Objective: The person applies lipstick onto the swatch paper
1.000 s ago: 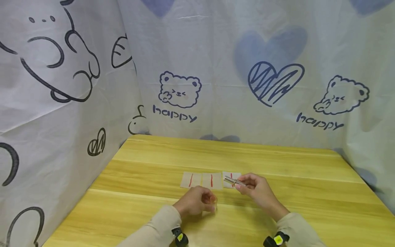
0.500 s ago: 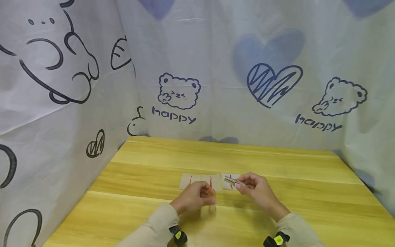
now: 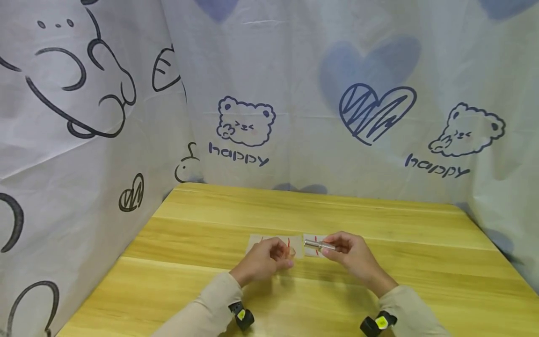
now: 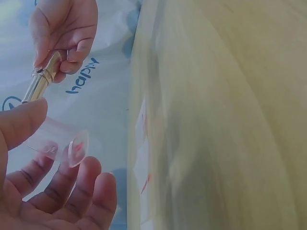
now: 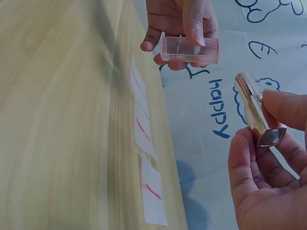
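Between thumb and fingers, my left hand [image 3: 265,260] pinches a clear plastic cap [image 5: 184,49] with reddish marks at one end. It is in the air over the near side of the paper pieces, partly covering the left one. My right hand [image 3: 353,255] grips a slim silver-and-gold lipstick tube [image 5: 253,103] with an emblem on its pointed-oval end. The tube [image 3: 313,244] lies tilted in the fingers, its other end toward the left hand. Cap and tube are apart.
Pale paper pieces lie in a row on the wooden table [image 3: 189,281], each with a red line: the left one [image 3: 253,241], the middle one [image 3: 298,243] and the right one [image 3: 309,252]. A printed white curtain [image 3: 294,117] hangs behind the table.
My left hand has moved up and away from me with the cap, now in front of the left and middle papers. The right hand holds nearly still with the lipstick tube.
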